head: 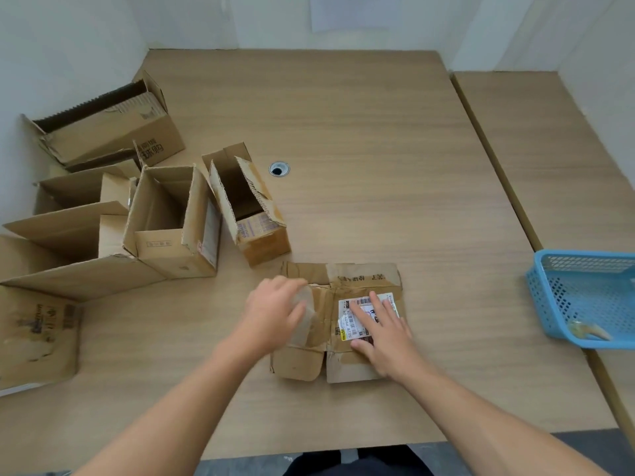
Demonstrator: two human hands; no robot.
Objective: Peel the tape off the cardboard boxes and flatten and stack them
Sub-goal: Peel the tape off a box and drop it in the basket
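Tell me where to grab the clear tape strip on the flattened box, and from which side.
Pinch the clear tape strip at its lifted far end, where the left hand holds it, coming from the left. That end stands off the flattened box, while the near end looks stuck. The right hand lies flat on the box's right half, blocking that side.

We see a wooden table [360,115] with a cable hole [279,169] in it, open cardboard boxes [171,221] left of the hole, a flattened box [364,274] nearer us than it, and a blue basket [556,297] far right.
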